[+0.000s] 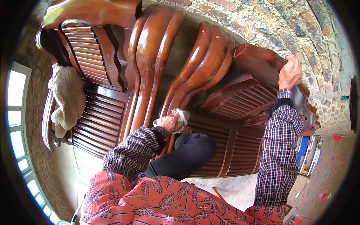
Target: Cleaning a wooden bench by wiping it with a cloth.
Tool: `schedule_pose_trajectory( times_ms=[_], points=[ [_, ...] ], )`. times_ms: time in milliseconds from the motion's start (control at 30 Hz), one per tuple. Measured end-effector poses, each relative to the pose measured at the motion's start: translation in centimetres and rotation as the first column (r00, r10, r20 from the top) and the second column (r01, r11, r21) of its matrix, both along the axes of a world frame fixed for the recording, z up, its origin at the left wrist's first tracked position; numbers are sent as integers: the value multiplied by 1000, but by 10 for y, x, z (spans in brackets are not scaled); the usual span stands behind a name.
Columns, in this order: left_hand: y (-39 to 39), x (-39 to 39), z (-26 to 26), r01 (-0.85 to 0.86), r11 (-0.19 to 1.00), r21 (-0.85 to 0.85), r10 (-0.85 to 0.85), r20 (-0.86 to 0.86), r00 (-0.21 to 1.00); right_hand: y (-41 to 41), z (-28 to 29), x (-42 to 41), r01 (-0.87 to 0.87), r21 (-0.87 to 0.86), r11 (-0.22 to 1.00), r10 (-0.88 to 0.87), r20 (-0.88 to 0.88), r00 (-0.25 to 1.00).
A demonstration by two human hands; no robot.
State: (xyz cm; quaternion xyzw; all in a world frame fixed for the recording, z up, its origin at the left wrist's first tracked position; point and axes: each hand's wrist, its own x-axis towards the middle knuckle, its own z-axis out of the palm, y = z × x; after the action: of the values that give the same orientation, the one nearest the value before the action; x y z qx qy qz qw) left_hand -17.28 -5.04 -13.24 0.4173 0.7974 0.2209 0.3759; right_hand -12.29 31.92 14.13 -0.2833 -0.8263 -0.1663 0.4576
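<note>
A glossy red-brown wooden settee [225,146] with slatted seat and back fills the space before me. My left hand [169,123] presses a crumpled whitish cloth [182,117] against the lower end of a curved, moulded part [194,76] of the settee's back. Farther right, my right hand [290,72] grips the top rail [258,56] of the backrest, its fingers partly hidden behind the wood. One knee in dark trousers [182,157] rests over the seat, just below the cloth.
A beige plush toy [69,95] lies on the left armrest. Behind the settee rises a rough brick wall [253,19]. Windows [18,143] line the left side. At the right stands an open box of assorted items [308,154]. Pale floor [236,191] shows below the seat.
</note>
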Motion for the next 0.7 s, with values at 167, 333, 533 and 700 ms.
schedule_pose_trajectory(
  times_ms=[167,333,533,700],
  points=[
    [-19,7,-6,42,999,-22,-43,-3,999,1,4,1,-17,15,1000,17,-23,1000],
    [4,0,4,80,995,-59,-82,-30,996,2,1,1,9,-3,1000,-9,11,1000],
    [6,9,-6,17,998,-66,-22,-73,997,-2,5,-1,-27,33,999,27,-2,1000],
    [-17,16,-5,79,997,-12,-79,-4,997,1,1,0,12,-20,1000,-12,7,1000]
  ],
)
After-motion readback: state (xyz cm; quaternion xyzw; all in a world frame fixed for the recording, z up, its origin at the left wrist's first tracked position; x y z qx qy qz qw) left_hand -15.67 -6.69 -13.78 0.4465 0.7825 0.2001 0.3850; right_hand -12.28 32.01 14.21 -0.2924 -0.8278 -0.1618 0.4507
